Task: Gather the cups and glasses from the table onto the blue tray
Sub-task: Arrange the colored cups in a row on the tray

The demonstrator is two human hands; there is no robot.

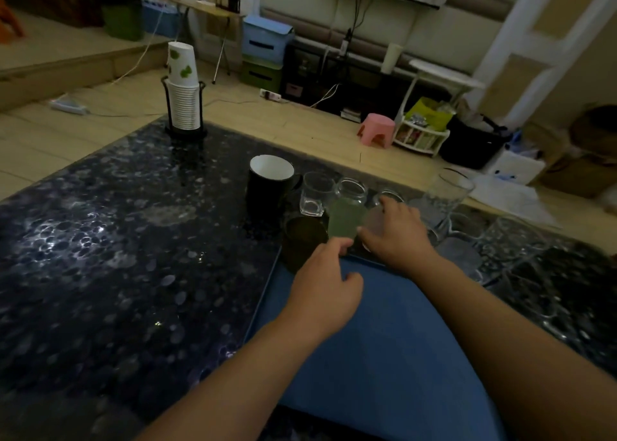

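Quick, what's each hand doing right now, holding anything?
Left hand: fingers curled, thumb and finger pinching the green cup at its base.
Right hand: grip closed over the pale pinkish cup.

Cups and glasses, counted by kind

One blue tray (384, 340); one black mug (268, 187); one green cup (345, 218); one dark brown cup (303, 237); one glass jar (351, 192); one short clear glass (315, 193); one tall clear glass (445, 197); one stack of paper cups (183, 90), too many to count.
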